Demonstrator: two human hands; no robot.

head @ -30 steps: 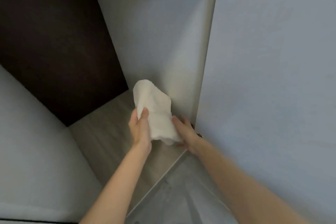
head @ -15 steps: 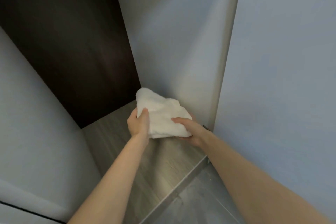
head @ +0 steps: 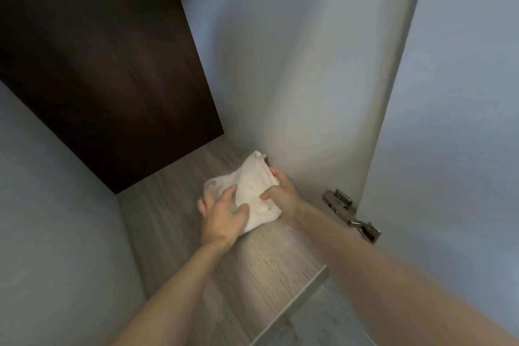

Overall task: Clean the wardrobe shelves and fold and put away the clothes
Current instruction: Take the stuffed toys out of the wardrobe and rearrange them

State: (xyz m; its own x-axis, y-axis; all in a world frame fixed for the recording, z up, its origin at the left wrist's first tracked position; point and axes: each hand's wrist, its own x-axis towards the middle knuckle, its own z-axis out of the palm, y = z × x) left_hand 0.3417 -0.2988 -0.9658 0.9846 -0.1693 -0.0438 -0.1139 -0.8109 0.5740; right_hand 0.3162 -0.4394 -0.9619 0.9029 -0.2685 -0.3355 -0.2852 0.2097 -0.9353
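Dim, cool-toned wardrobe interior, soft light coming in from the open front.
white cloth [head: 254,177] is reading brightest without clipping; dark back panel [head: 98,64] is sinking to near black; side wall [head: 280,64] is showing a soft gradient, shadows falling diffuse; right forearm [head: 421,289] is smearing near the frame edge; wide-angle lens is bending straight lines, everything looking slightly soft.

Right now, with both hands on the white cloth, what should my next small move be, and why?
Probably sweep the cloth leftward along the shelf. It lies bunched beside the right side panel, your left hand presses on it, your right hand grips its edge, and bare shelf lies to the left.
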